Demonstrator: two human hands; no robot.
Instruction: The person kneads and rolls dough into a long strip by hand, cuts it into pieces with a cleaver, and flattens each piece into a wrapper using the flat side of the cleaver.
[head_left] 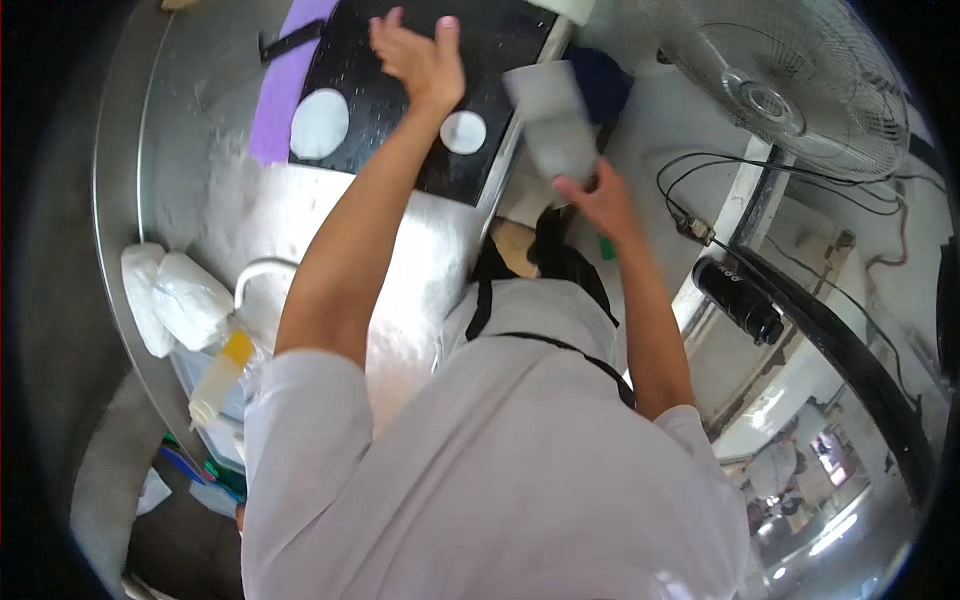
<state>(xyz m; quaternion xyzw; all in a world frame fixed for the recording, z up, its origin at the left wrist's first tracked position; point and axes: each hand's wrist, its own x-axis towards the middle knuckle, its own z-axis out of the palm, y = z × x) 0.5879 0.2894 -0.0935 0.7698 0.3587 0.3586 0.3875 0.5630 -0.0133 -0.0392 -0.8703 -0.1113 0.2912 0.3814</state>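
My left hand (422,62) is raised over a black board (385,135), fingers spread, holding nothing. Two white round discs lie on the board: a larger disc (320,124) near its left edge and a smaller disc (463,132) beside my left wrist. At the board's right side, my right hand (600,208) pinches the lower end of a pale grey-white flat piece (555,125). Motion smears that piece, so its kind is unclear. Behind it shows a dark blue item (602,85).
A purple strip (280,100) and a black handle-like piece (290,40) edge the board. On the metal table (425,275), white wrapped bundles (175,295) and a squeeze bottle (222,380) stand left. A fan (770,100), cables (690,225) and a black bottle (738,300) are right.
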